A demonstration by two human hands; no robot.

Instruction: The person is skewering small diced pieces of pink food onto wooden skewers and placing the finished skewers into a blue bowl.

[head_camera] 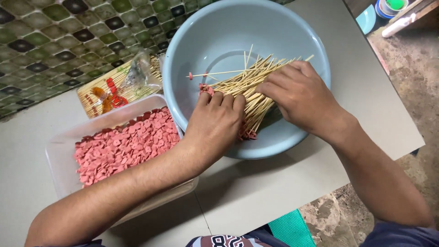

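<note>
Nearest to the camera, just left of the pale blue basin (292,27), stands a clear plastic tray (59,155) on the grey table (256,192). It is filled with small pink slices of sausage (125,144), lying in a flat heap. The rim of the tray almost touches the wall of the basin.

The left hand (215,128) comes over the near rim of the basin, from the side of the tray. Its fingers are curled down and closed on the lower part of a bundle of bamboo skewers (249,87), and some pink pieces (206,88) show just beyond the fingertips. The right hand (299,93) lies inside the basin on its right side, also on the bundle. Its fingers are bent and pressed over the sticks, gripping them from above.

The skewers lie slanted inside the basin, spread like a fan toward the far right. One single skewer (219,73) sticks out to the left, across the middle of the basin, with a small pink piece at its tip. More pink pieces (249,135) sit at the near end of the bundle, close to the near rim.

Behind the tray, at the far left of the basin, lies a packet of skewers (114,89) with clear wrapping, touching the wall of the basin. Beyond it is a floor with green and dark tiles (68,36).
</note>
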